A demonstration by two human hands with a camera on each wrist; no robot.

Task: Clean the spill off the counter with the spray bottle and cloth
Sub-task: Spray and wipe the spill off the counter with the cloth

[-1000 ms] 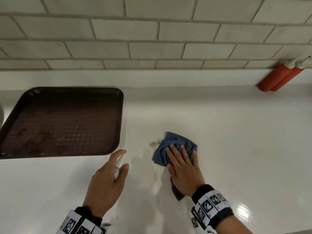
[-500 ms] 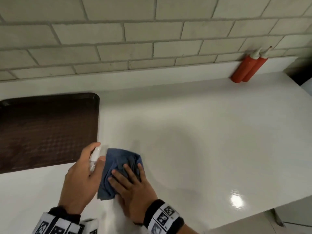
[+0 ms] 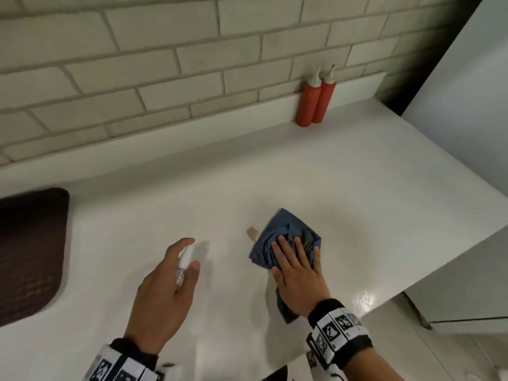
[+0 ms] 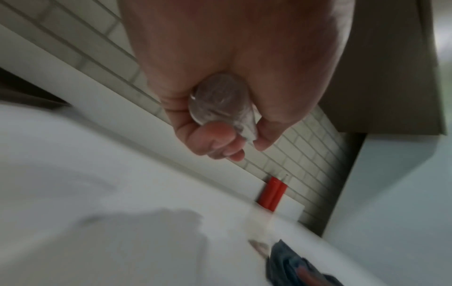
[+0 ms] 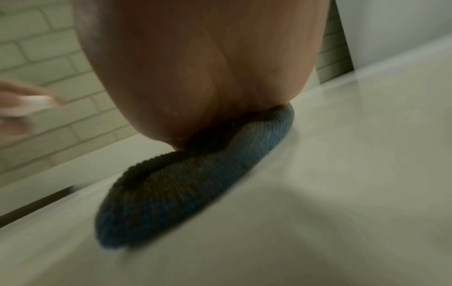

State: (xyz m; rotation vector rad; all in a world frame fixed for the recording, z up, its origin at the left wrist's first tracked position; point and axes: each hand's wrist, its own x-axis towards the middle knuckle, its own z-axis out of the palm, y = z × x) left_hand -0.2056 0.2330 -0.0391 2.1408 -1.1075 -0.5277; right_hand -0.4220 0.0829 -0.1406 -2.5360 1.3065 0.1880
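Nearest the counter's front edge, two hands are working side by side. The left hand is hovering above the white surface, fingers curling around a small clear spray bottle, forefinger lying along its top. The left wrist view is showing what the head view hides: the bottle's round clear base sitting deep in the curled palm. The right hand is lying flat with fingers straight and spread, pressing a crumpled blue cloth onto the counter, holding nothing in a grip. The right wrist view is showing only the heel of the palm bearing down on the cloth's ribbed weave. A small tan spill is lying just beside the cloth's left edge, visible in the head view. A dark tray is sitting at the left edge. Two red bottles are standing upright, touching each other, in the far right corner against the tiled wall.
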